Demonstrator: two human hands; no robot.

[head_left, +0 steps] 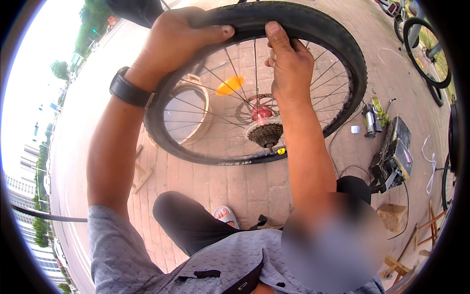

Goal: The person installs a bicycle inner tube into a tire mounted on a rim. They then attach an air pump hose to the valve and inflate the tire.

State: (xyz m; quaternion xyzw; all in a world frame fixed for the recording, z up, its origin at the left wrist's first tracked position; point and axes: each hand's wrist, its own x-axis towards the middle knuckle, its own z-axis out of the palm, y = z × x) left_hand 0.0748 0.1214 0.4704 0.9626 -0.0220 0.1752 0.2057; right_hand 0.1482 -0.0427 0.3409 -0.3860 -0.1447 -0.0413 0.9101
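bicycle wheel [263, 114], upper middle of the frame, and from my distant seat i see both hands on it! left hand [183, 41], up at the top left of centre, holds the black tyre [328, 29], thumb lying along its face, the other fingers hidden from me behind it. right hand [292, 68], just right of top centre, has a narrow grip on the same tyre, thumb pressed on it, fingers curled by the inner edge. dark cassette [265, 134] faces me mid-frame, brake disc [243, 110] beside it, and an orange oval piece [230, 85] shows among the spokes. through the wheel's left side i spot a round tub [207, 110] on the brick paving [215, 181]. over at the right, a black toolbox [391, 154] lies near a silver tool [370, 119], with a wooden block [391, 215] lower down.
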